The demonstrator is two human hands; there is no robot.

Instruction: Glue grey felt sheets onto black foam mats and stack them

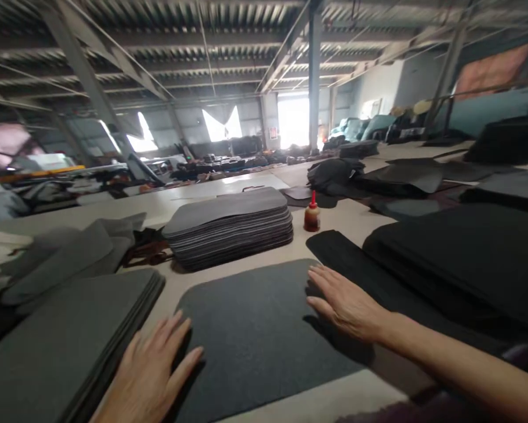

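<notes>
Above you, a corrugated roof (241,54) rests on metal beams (283,50) and columns (314,88), daylight glares through a tall opening (293,120) in the grey far wall (188,124), and to your right an orange cloth (493,70) hangs by a teal wall (493,111).

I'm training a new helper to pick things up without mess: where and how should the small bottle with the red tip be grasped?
Probably around the body of the upright bottle, below its narrow red nozzle, coming from the right, since the stack of sheets stands close on its left.
</notes>
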